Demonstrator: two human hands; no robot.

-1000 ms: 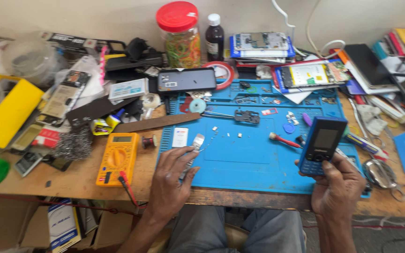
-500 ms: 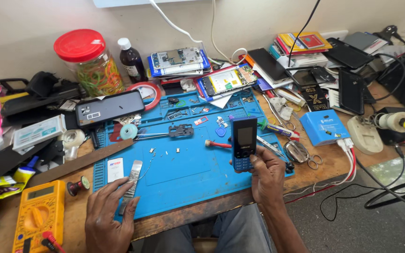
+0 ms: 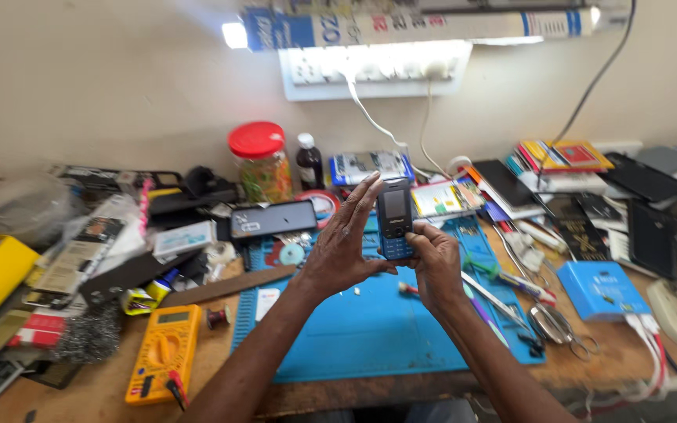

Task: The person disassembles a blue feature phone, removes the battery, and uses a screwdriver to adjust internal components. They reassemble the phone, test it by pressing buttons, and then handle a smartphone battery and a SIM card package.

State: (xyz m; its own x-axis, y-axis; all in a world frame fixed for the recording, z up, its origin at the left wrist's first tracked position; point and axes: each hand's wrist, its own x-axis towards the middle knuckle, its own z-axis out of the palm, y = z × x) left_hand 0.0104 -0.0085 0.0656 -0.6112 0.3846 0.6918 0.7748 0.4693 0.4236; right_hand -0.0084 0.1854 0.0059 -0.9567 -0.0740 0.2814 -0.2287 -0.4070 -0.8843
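I hold a small dark blue keypad phone (image 3: 394, 217) upright in front of me, above the blue work mat (image 3: 354, 333). My right hand (image 3: 432, 262) grips its lower part from the right. My left hand (image 3: 344, 239) rests against its left side with the fingers stretched upward along the phone's edge. The phone's screen is dark and faces me.
A yellow multimeter (image 3: 162, 352) lies left of the mat. A red-lidded jar (image 3: 260, 160), a dark bottle (image 3: 308, 162), a black device (image 3: 273, 218), tweezers and scissors (image 3: 554, 325), a blue box (image 3: 601, 290) and stacks of phones and books crowd the bench. A lit power strip (image 3: 374, 69) hangs on the wall.
Both hands lifted off the mat; my left hand left the metal tool and came up to the phone. The phone now sits raised between both hands, and the view tilted upward.
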